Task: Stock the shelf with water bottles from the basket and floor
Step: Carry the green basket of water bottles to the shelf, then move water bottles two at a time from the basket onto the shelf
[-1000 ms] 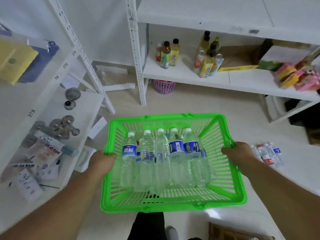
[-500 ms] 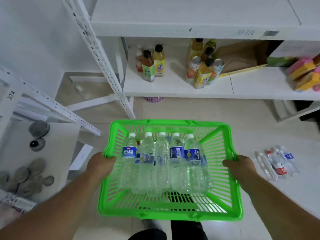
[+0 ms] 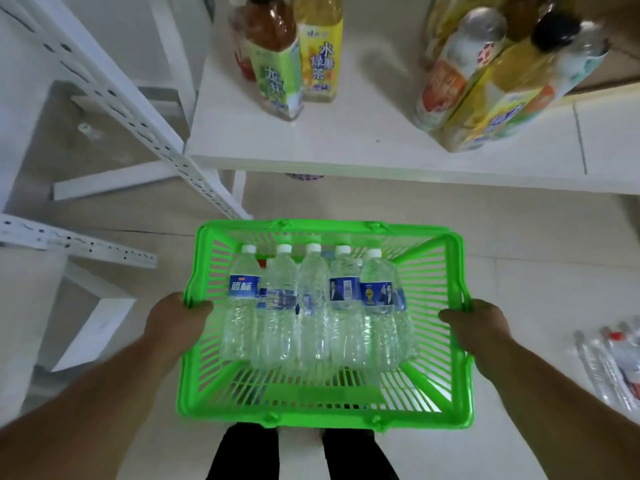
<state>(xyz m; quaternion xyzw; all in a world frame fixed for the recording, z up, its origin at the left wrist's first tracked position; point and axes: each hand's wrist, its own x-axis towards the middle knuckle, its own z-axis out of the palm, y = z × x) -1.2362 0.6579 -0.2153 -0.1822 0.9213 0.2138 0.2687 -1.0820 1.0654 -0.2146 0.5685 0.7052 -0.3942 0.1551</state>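
I have the green basket (image 3: 325, 403) carried in front of me, just short of the white shelf (image 3: 346, 147). My left hand (image 3: 173, 320) is curled over the basket's left rim and my right hand (image 3: 474, 323) over its right rim, each gripping the plastic edge and nothing else. Inside the basket a row of water bottles (image 3: 311, 303) lies side by side, white caps pointing toward the shelf. More bottles (image 3: 613, 362) lie on the floor, to the right of the basket and well apart from it.

On the shelf, beyond the basket, stand two tea bottles (image 3: 294, 64) to the left and a cluster of juice bottles (image 3: 495, 81) to the right, with bare board between them.

As I judge it, the step is getting the basket set down close to the shelf. I would keep both rims level so the bottles do not roll to one side, lower it below the shelf's front edge, and only then free a hand to lift bottles into the gap between the two drink groups.
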